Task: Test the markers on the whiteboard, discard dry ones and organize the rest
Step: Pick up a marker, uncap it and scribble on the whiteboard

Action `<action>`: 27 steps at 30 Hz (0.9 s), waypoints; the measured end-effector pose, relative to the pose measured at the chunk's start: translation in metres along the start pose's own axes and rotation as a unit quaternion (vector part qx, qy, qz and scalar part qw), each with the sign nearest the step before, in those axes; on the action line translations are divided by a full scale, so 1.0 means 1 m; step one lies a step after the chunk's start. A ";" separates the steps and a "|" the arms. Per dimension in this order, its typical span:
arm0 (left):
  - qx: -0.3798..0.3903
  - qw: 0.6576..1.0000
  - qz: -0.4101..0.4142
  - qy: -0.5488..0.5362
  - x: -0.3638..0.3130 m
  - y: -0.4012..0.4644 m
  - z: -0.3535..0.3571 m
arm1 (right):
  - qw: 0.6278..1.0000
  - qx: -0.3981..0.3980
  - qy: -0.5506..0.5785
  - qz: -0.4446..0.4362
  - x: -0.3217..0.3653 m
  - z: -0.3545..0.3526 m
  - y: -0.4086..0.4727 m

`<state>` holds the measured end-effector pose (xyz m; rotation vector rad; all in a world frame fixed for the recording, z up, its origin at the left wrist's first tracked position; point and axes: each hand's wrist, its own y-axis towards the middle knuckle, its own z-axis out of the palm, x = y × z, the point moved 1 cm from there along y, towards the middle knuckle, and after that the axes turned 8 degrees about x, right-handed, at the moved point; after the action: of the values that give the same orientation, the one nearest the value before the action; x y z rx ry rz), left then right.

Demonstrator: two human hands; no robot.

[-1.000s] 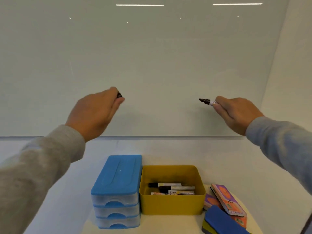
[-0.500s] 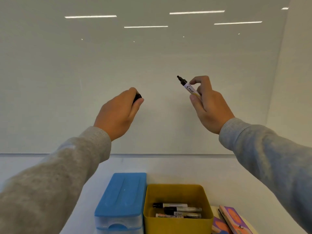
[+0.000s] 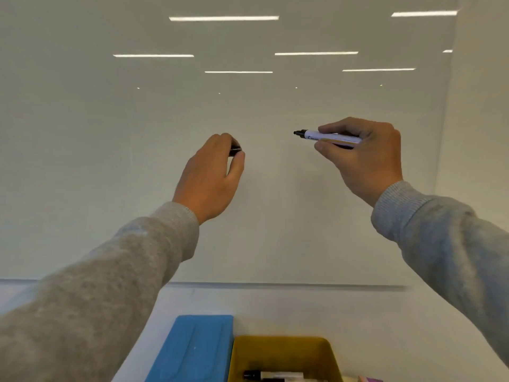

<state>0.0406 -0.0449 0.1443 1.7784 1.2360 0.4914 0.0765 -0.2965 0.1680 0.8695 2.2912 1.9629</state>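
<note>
Head view faces a pale whiteboard that fills most of the frame, with strips of reflected ceiling light across its upper half and its bottom edge running as a thin line across the lower third. Nothing stands between either hand and the board surface.

Right of centre, the right hand grasps a white-barrelled marker with curled fingers and thumb; the marker lies nearly level, its uncapped black tip pointing toward the left of the frame, close to the board, though whether it touches cannot be told. Left of centre, the left hand pinches a small black marker cap between thumb and fingertips, mostly hidden by the fingers. Both arms wear grey sleeves that reach in from the lower corners.

At the bottom edge, a yellow bin sits just right of a blue-topped drawer unit, the two side by side and touching or nearly so. Inside the bin lie more markers, black caps and white barrels partly cut off by the frame. A sliver of pink and purple packaging shows at the bottom edge, right of the bin.
</note>
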 end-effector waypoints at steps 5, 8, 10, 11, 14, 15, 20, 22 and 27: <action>-0.008 1.000 -0.007 0.002 -0.002 0.018 0.006 | 0.999 0.011 -0.032 -0.033 0.006 0.002 0.016; -0.016 1.000 0.004 0.011 -0.002 0.035 0.007 | 0.998 -0.019 -0.005 -0.055 0.013 0.003 0.027; -0.029 0.999 0.031 0.024 0.000 0.042 0.008 | 0.996 -0.049 0.000 -0.074 0.014 0.006 0.035; -0.036 0.997 0.047 0.041 0.002 0.043 0.009 | 0.995 -0.062 -0.004 -0.082 0.015 0.007 0.038; -0.033 0.992 0.061 0.103 0.008 0.041 0.015 | 0.989 -0.072 -0.025 -0.127 0.015 0.012 0.047; -0.029 0.992 0.055 0.114 0.011 0.040 0.018 | 0.986 -0.065 -0.041 -0.147 0.014 0.014 0.050; -0.007 0.990 0.039 0.136 0.015 0.032 0.029 | 0.973 0.000 -0.128 -0.191 0.009 0.025 0.060; -0.005 0.990 0.033 0.139 0.014 0.031 0.032 | 0.972 0.011 -0.133 -0.194 0.006 0.029 0.061; -0.005 0.988 0.038 0.147 0.014 0.028 0.036 | 0.974 0.006 -0.117 -0.195 0.003 0.036 0.056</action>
<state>0.0882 -0.0516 0.1466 1.7945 1.3642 0.8264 0.1091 -0.2590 0.2120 0.5578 2.1404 1.5929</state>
